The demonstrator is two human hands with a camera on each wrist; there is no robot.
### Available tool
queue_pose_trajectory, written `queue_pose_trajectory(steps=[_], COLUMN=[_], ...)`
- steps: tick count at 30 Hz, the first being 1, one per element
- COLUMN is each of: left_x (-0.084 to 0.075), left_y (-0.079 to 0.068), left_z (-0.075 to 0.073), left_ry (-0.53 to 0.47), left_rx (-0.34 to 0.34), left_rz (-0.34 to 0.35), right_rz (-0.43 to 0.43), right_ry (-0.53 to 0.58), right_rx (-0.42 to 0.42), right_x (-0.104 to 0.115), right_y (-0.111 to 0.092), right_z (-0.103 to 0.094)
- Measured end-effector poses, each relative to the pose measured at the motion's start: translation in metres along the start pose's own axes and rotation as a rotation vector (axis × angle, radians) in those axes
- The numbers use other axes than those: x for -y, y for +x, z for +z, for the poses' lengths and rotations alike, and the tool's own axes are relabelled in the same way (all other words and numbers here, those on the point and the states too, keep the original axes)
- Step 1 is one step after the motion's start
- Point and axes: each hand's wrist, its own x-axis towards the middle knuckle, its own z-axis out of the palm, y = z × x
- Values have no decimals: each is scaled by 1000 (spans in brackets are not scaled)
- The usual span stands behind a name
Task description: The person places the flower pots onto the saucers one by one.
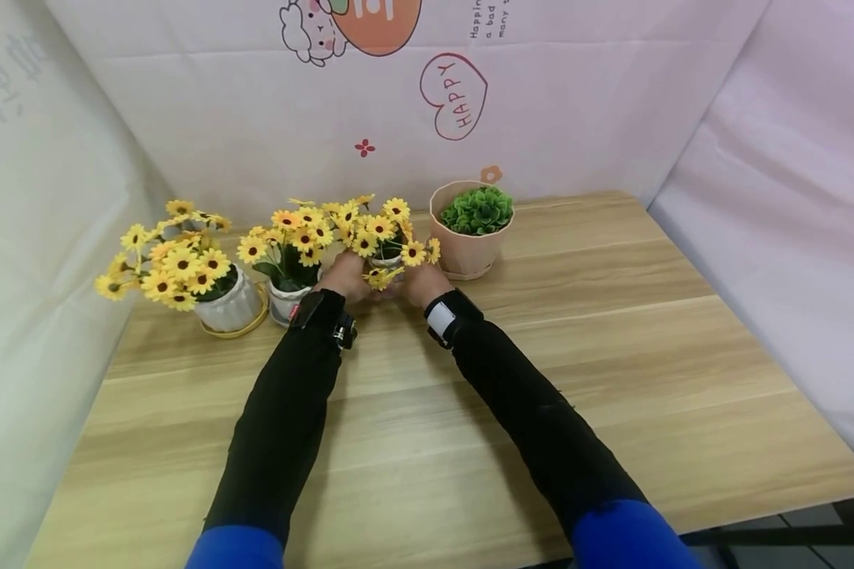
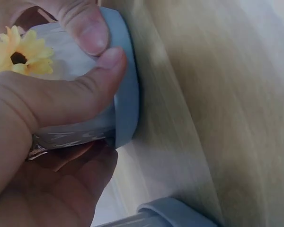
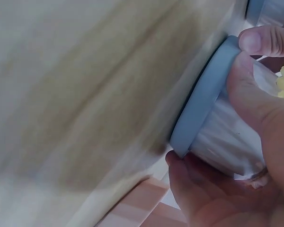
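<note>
Both hands grip a small whitish flowerpot [image 2: 78, 135] with a blue-grey saucer [image 3: 206, 97] at its base. Yellow daisy-like flowers [image 1: 379, 227] rise from it and partly cover the hands in the head view. My left hand [image 1: 348, 278] holds the pot's left side, and my right hand [image 1: 425, 284] its right side. The two thumbs meet at the front, by the saucer's edge; the fingers wrap beneath and behind, partly hidden. In the wrist views the saucer lies close to the wooden tabletop [image 2: 180, 94]; whether it touches, I cannot tell.
Left of the hands stands a white pot [image 1: 284, 300] of yellow flowers, and further left another ribbed white pot [image 1: 231, 304] on a yellow saucer [image 1: 259, 320]. Close on the right is a pink pot [image 1: 465, 253] with a green plant [image 1: 478, 210]. A printed white cloth [image 1: 576, 103] hangs behind.
</note>
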Motion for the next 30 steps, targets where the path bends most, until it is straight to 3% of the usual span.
queue_pose_trajectory(steps=[5,12,18,30], left_x=[0,1,0,0], left_y=[3,10,12,19], left_z=[-3,-5,-5,-7], left_ry=[-48,-24,-26,13], left_rx=[-40,-51,-41,-31], left_rz=[-10,-22,-60,-61], right_rz=[3,-21,29,120], right_ry=[24,3,3,-25], right_rx=[-27,-41,-19,37], right_x=[4,5,6,0], right_y=[10,21,25,40], right_z=[-1,-2,0,0])
